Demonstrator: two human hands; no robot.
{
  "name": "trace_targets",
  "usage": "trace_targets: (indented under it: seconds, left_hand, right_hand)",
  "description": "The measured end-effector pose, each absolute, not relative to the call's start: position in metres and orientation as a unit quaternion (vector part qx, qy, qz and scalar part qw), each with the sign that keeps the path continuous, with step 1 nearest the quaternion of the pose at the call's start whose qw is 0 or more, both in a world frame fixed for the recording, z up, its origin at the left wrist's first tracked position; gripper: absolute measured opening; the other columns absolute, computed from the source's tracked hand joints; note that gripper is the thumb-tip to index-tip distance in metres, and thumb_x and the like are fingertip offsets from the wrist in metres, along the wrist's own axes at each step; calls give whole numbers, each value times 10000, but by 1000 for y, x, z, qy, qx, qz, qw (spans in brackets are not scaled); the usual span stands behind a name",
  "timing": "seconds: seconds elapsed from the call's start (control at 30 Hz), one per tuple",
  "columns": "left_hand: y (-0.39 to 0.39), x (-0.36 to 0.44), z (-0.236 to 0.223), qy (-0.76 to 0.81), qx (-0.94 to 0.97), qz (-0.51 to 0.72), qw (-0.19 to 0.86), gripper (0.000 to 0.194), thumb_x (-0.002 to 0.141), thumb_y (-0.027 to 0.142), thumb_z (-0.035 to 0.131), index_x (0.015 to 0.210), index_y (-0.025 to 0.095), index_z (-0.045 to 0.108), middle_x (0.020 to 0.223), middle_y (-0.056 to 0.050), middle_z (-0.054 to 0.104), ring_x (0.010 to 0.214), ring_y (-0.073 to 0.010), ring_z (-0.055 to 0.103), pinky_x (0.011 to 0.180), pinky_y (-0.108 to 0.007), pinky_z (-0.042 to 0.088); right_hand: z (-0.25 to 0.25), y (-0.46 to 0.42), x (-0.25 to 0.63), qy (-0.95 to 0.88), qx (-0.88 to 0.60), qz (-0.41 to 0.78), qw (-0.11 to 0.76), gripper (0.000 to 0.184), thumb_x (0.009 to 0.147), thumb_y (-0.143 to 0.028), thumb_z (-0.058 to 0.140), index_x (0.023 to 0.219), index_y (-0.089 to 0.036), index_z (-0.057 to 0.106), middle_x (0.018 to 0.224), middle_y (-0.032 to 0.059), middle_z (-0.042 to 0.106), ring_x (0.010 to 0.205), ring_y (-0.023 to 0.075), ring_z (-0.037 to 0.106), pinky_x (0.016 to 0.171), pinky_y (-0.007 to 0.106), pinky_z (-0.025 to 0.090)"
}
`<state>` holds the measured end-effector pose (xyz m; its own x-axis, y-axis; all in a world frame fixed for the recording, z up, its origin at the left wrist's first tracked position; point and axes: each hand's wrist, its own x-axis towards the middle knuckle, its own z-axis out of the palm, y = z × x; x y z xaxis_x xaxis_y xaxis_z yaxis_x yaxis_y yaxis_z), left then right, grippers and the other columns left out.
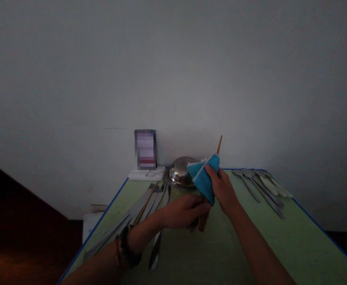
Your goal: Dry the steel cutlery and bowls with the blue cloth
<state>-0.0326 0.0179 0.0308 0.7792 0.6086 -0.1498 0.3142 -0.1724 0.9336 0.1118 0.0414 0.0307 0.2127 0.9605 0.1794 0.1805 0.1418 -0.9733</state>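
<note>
Tilted over the middle of the table is a wooden chopstick (219,145), its thin tip pointing up and its thicker end low near my left hand (186,211). The fingers of that hand are closed around the lower part. A blue cloth (203,180) with a pale edge is folded about the chopstick's middle. My right hand (224,189) pinches the cloth against the stick, thumb on the near side. The stretch of chopstick under the cloth is hidden, and I cannot tell if a second stick lies along it.
Behind the hands, an upturned metal bowl (181,172) stands near the wall. A phone (145,149) leans on a white stand (147,174). Several knives (126,215) and another wooden stick (146,204) lie left; several spoons and other utensils (265,186) lie right on the green table (294,237).
</note>
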Motion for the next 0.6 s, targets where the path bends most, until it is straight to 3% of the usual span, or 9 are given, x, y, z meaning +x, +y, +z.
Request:
trace_targets:
  seconds: [0.27,0.6]
  left_hand:
    - [20,-36,35,292,828,118,463,353,912,323,357,680,131,541,646,-29,628,477,-66,511,477,-162,429]
    - [20,-37,38,305,838,65,447,325,907,261,334,668,143,520,645,-32,647,502,-83,547,487,-172,432]
  right_hand:
    - [26,40,110,-525,-550,355,543,365,741,-527,514,711,-172,595,660,7,601,649,166,525,641,281,361]
    - [21,42,116,-546,-532,386,520,383,755,-542,489,756,-174,595,686,2,605,647,155,520,639,279,383]
